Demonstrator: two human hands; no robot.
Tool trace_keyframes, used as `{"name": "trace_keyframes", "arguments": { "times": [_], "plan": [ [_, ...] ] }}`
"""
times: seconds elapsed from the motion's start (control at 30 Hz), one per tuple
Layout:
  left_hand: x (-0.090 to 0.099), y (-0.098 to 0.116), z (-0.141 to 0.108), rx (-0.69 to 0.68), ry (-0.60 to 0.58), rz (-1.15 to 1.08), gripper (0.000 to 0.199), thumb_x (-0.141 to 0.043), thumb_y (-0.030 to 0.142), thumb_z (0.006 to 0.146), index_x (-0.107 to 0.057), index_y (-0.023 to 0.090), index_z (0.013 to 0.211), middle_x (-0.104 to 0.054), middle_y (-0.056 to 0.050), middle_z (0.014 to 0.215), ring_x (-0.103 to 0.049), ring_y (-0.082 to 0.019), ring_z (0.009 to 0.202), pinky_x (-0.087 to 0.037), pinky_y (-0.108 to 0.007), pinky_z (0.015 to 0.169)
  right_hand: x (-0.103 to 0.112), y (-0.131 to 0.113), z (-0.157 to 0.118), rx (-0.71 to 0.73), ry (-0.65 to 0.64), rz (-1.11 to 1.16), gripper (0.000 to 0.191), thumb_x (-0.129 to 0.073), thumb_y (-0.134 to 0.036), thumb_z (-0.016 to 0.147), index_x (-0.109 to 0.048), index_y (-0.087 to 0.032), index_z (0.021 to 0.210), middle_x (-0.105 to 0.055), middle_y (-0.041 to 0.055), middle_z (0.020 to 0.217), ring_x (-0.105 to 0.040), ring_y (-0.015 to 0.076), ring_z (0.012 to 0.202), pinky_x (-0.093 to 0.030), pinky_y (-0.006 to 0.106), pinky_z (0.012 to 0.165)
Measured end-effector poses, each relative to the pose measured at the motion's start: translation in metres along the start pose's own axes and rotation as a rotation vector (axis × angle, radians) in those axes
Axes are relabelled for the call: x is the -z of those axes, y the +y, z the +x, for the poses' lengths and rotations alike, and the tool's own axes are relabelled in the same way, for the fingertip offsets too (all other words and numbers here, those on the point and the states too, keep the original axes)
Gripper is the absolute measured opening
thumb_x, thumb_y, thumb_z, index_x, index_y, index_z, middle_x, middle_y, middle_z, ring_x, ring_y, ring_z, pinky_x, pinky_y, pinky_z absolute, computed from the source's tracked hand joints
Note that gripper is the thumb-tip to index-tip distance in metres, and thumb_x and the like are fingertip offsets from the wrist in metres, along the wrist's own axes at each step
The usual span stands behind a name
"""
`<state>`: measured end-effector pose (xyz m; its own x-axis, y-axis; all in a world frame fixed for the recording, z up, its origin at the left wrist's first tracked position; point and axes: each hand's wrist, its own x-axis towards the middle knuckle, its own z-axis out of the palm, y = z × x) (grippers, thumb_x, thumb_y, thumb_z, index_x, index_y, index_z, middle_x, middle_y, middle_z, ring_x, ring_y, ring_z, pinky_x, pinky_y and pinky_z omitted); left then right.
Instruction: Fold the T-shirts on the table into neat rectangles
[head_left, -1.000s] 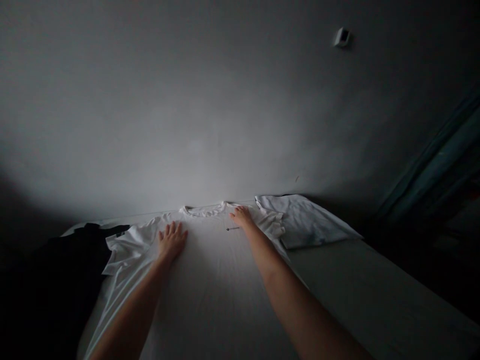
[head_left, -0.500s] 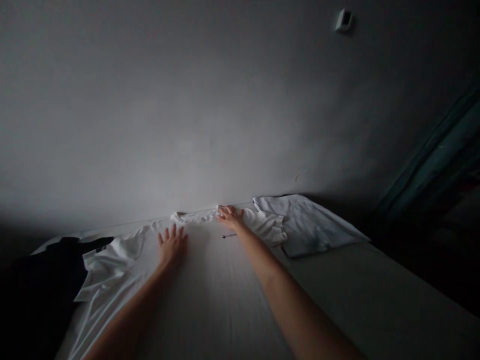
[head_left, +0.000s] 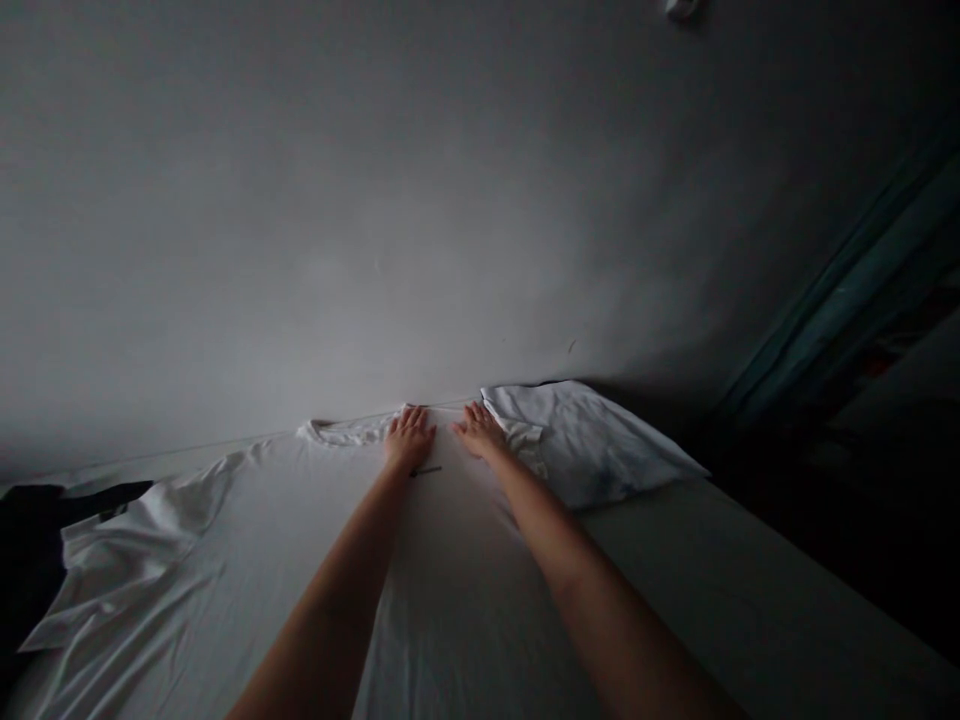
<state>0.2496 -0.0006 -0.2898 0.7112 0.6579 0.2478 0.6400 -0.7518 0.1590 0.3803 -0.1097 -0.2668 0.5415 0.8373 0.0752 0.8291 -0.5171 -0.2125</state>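
Observation:
A white T-shirt [head_left: 300, 560] is spread over a flat surface, its collar toward the wall and a small dark print on the chest. My left hand [head_left: 409, 438] lies flat on the shirt beside the collar, fingers spread. Just to its right, my right hand [head_left: 480, 430] rests on the shoulder near the right sleeve, fingers also apart. Neither hand grips the cloth. Creases run through the left sleeve [head_left: 150, 530], and the right sleeve is bunched beside my right forearm.
A light folded garment [head_left: 600, 440] lies to the right against the grey wall [head_left: 420, 220]. Dark cloth [head_left: 26, 550] is at the far left. Teal fabric [head_left: 840, 290] hangs at the right, beyond the surface's edge.
My left hand has moved right across the shirt to the collar's right side. My right hand has shifted from the collar toward the right sleeve. The view has turned slightly.

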Motion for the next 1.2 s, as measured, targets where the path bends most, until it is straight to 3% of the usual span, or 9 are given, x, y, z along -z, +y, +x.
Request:
{"name": "trace_keyframes", "arguments": {
  "times": [0.27,0.43,0.57,0.67,0.77,0.9,1.0,1.13,1.2],
  "plan": [
    [-0.001,0.0,-0.004,-0.068,0.035,0.064,0.053,-0.035,0.031,0.1,-0.046,0.019,0.15,-0.042,-0.012,0.157,-0.034,-0.028,0.148,-0.028,-0.051,0.12,-0.014,-0.022,0.0,0.13,0.042,0.036,0.055,-0.03,-0.043,0.104,-0.04,-0.022,0.154,-0.03,0.0069,0.164,-0.025,0.0234,0.151,-0.015,0.046,0.123],
    [0.006,-0.004,0.005,-0.052,-0.065,0.09,0.055,-0.032,0.031,0.1,-0.042,0.016,0.152,-0.037,-0.014,0.16,-0.03,-0.029,0.15,-0.028,-0.051,0.12,0.004,-0.017,-0.008,-0.096,0.029,0.043,0.061,-0.04,-0.043,0.102,-0.04,-0.01,0.153,-0.026,0.0156,0.164,-0.022,0.0294,0.152,-0.017,0.048,0.123],
    [0.011,-0.015,-0.005,-0.133,-0.017,0.104,0.056,-0.033,0.023,0.096,-0.045,0.014,0.15,-0.04,-0.017,0.158,-0.034,-0.028,0.148,-0.031,-0.05,0.118,-0.008,-0.058,-0.023,0.063,0.167,0.088,0.051,-0.04,-0.03,0.102,-0.047,-0.004,0.145,-0.033,0.0179,0.161,-0.027,0.0269,0.15,-0.02,0.044,0.123],
    [0.005,-0.054,-0.05,-0.3,0.104,0.126,0.057,-0.029,0.025,0.095,-0.048,0.012,0.148,-0.043,-0.016,0.156,-0.036,-0.029,0.147,-0.035,-0.051,0.116,-0.026,-0.08,-0.043,0.222,0.149,0.11,0.046,-0.042,-0.032,0.102,-0.051,-0.009,0.141,-0.038,0.0158,0.159,-0.034,0.0255,0.147,-0.029,0.045,0.12],
    [-0.001,-0.124,-0.117,-0.37,0.126,0.154,0.061,-0.027,0.035,0.095,-0.049,0.012,0.147,-0.044,-0.014,0.155,-0.039,-0.029,0.145,-0.039,-0.048,0.113,-0.026,-0.063,-0.073,0.336,0.079,0.102,0.05,-0.045,-0.042,0.102,-0.047,-0.018,0.146,-0.037,0.0109,0.16,-0.034,0.0249,0.147,-0.03,0.047,0.119],
    [0.026,-0.191,-0.197,-0.31,0.087,0.189,0.059,-0.028,0.04,0.094,-0.055,0.022,0.144,-0.048,-0.011,0.153,-0.041,-0.031,0.144,-0.04,-0.052,0.112,0.003,-0.033,-0.107,0.145,0.047,0.056,0.054,-0.045,-0.044,0.102,-0.045,-0.016,0.148,-0.036,0.0154,0.159,-0.031,0.0258,0.149,-0.025,0.047,0.121],
    [0.07,-0.161,-0.226,-0.077,-0.052,0.243,0.056,-0.028,0.034,0.096,-0.056,0.02,0.142,-0.046,-0.015,0.154,-0.041,-0.039,0.142,-0.041,-0.062,0.107,0.009,-0.062,-0.127,-0.005,0.048,0.021,0.063,-0.042,-0.045,0.102,-0.039,-0.006,0.151,-0.027,0.0224,0.161,-0.02,0.0312,0.152,-0.016,0.05,0.123],
    [0.099,-0.077,-0.242,0.008,-0.111,0.16,0.059,-0.029,0.03,0.098,-0.036,0.015,0.155,-0.032,-0.015,0.162,-0.03,-0.031,0.15,-0.032,-0.052,0.117,-0.014,-0.134,-0.174,0.254,0.007,0.088,0.055,-0.036,-0.037,0.104,-0.037,-0.013,0.154,-0.023,0.0114,0.165,-0.017,0.0228,0.154,-0.012,0.045,0.125],
    [0.1,-0.062,-0.262,0.011,-0.145,0.139,0.058,-0.026,0.032,0.1,-0.033,0.02,0.157,-0.029,-0.009,0.164,-0.026,-0.028,0.151,-0.028,-0.051,0.12,-0.021,-0.143,-0.206,0.33,-0.018,0.117,0.053,-0.035,-0.038,0.104,-0.038,-0.017,0.153,-0.026,0.0076,0.165,-0.019,0.0203,0.153,-0.013,0.044,0.125]
  ]
}}
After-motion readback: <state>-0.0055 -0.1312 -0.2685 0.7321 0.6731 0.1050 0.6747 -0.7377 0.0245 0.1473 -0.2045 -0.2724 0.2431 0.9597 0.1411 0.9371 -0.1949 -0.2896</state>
